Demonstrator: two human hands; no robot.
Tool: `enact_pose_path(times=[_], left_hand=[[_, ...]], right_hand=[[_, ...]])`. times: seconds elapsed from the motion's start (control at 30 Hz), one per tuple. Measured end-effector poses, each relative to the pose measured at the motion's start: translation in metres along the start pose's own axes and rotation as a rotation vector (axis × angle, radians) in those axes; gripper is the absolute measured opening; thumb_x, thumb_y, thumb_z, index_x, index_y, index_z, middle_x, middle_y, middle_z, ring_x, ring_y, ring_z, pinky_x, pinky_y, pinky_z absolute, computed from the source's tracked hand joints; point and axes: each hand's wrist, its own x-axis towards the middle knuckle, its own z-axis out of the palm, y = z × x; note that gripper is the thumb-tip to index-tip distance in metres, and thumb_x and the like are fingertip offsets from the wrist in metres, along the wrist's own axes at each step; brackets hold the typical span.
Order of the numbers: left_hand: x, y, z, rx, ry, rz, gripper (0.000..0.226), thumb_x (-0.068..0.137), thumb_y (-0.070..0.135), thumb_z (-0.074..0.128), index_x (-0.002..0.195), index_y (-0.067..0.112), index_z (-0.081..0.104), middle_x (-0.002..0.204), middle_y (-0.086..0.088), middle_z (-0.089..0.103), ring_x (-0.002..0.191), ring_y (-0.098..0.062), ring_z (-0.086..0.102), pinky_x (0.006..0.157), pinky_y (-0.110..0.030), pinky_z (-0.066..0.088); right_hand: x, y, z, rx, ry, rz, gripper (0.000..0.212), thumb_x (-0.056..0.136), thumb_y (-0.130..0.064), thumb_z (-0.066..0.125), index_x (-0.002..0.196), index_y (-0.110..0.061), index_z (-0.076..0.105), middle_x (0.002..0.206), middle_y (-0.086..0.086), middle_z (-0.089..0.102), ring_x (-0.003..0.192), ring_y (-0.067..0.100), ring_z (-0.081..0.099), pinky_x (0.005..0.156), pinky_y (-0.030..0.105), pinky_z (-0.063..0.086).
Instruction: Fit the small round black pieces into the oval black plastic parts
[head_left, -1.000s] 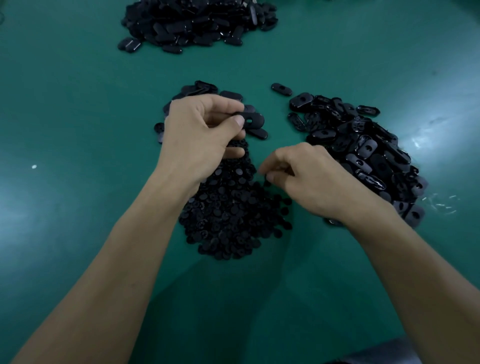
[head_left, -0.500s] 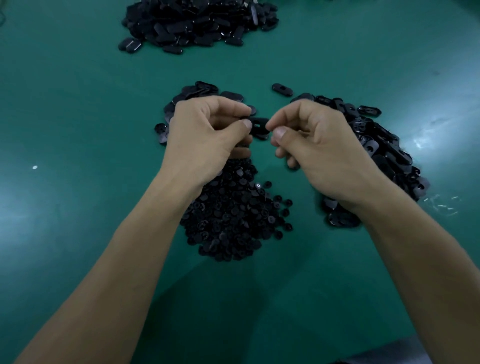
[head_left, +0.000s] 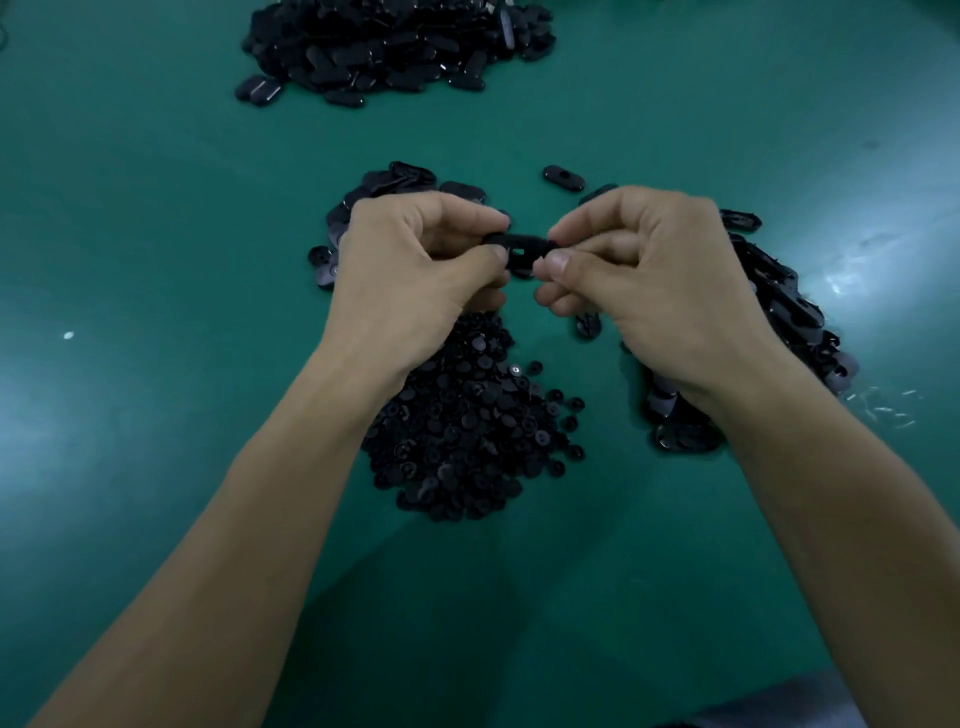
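You hold the oval black plastic part (head_left: 519, 248) in the air between your two hands, lying crosswise above the green table (head_left: 156, 218). Your left hand (head_left: 415, 270) pinches its left end between thumb and bent forefinger. Your right hand (head_left: 654, 280) pinches its right end the same way, with the other fingers curled in below. A small round piece may be pressed under your right thumb, but it is black on black there and I cannot tell.

Just below your hands, between your forearms, lies the heap of small round black pieces (head_left: 467, 431). Your left wrist hangs over its far edge. A heap of oval parts (head_left: 779, 301) runs under and beyond your right hand, and a smaller cluster of oval parts (head_left: 395, 179) shows behind your left knuckles. One lone oval part (head_left: 562, 177) lies by itself just past your hands. Well apart, at the far edge of the table, sits a large pile of black parts (head_left: 395, 47). A white speck (head_left: 68, 335) lies far off to the left.
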Motion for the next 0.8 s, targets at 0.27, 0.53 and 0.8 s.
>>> enact_pose_path(times=[0.27, 0.53, 0.8], left_hand=[[-0.001, 0.002, 0.002, 0.008, -0.007, 0.004, 0.019, 0.084, -0.004, 0.077, 0.087, 0.015, 0.075, 0.075, -0.006, 0.076, 0.069, -0.017, 0.075, 0.064, -0.025, 0.060], [-0.002, 0.003, 0.003, 0.020, -0.050, 0.007, 0.022, 0.083, -0.005, 0.076, 0.086, 0.016, 0.074, 0.072, -0.001, 0.076, 0.071, -0.021, 0.075, 0.066, -0.026, 0.061], [-0.001, 0.001, 0.000, 0.109, -0.126, 0.037, 0.022, 0.087, -0.004, 0.074, 0.089, 0.018, 0.073, 0.078, -0.001, 0.076, 0.073, -0.018, 0.076, 0.069, -0.028, 0.062]], right_hand=[[0.002, -0.003, 0.005, -0.173, 0.065, -0.054, 0.013, 0.090, -0.015, 0.075, 0.086, -0.027, 0.074, 0.072, -0.009, 0.072, 0.070, 0.002, 0.068, 0.069, 0.018, 0.053], [0.000, -0.007, 0.007, -0.254, 0.063, -0.044, 0.026, 0.093, -0.015, 0.070, 0.087, -0.033, 0.052, 0.079, -0.002, 0.070, 0.077, 0.014, 0.069, 0.064, 0.026, 0.053], [0.000, -0.012, 0.003, -0.354, -0.047, -0.077, 0.026, 0.095, -0.012, 0.066, 0.089, -0.027, 0.047, 0.085, 0.005, 0.069, 0.078, 0.020, 0.066, 0.069, 0.035, 0.054]])
